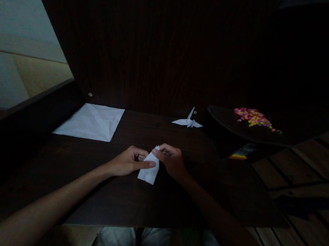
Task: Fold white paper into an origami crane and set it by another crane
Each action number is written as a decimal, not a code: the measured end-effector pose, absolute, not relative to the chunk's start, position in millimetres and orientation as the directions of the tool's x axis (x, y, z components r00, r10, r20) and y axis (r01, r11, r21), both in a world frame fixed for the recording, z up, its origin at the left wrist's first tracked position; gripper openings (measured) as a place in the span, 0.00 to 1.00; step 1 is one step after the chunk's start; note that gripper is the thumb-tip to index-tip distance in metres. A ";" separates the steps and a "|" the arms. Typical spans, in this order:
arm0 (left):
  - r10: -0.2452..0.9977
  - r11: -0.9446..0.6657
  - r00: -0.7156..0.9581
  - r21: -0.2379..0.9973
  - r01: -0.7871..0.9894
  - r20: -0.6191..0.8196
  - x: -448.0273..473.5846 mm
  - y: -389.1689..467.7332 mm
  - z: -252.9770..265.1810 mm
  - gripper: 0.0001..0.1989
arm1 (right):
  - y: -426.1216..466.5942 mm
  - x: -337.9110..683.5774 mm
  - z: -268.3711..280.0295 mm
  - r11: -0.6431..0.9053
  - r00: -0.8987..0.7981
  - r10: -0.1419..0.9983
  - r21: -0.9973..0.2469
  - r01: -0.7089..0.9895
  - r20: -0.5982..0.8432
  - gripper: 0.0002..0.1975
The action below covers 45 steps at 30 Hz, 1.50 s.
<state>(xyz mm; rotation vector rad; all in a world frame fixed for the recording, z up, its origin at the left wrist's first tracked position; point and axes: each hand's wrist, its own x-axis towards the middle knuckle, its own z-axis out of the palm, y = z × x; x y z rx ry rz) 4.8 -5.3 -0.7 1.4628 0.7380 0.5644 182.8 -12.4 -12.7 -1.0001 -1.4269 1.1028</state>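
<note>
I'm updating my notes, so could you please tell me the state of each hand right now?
Left hand: closed, holding the folded paper, thumb across its front.
Right hand: closed, holding the same paper near its top.

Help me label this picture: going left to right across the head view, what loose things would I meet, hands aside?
Creased white sheet, folded white paper, white paper crane, multicoloured pile.

Honestly, I can't read a single word, number, label, brand or sign anywhere in front of me.
</note>
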 end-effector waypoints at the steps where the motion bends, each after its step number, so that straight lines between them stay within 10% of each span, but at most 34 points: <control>1: 0.729 0.051 0.677 0.994 0.097 -0.103 4.5 -5.5 -0.5 0.12 | -12.4 182.8 -12.7 0.234 -0.127 0.965 -0.972 0.021 0.230 0.09; 25: 0.792 -0.082 0.611 0.987 0.135 -0.018 3.6 -6.0 -2.5 0.14 | -13.6 182.9 -12.0 0.209 -0.146 0.968 -0.978 0.029 0.202 0.12; 45: 0.932 -0.111 0.321 0.975 -0.194 0.170 6.2 3.6 -8.9 0.29 | -4.0 182.6 -22.6 0.193 -0.155 0.965 -0.972 -0.131 0.213 0.25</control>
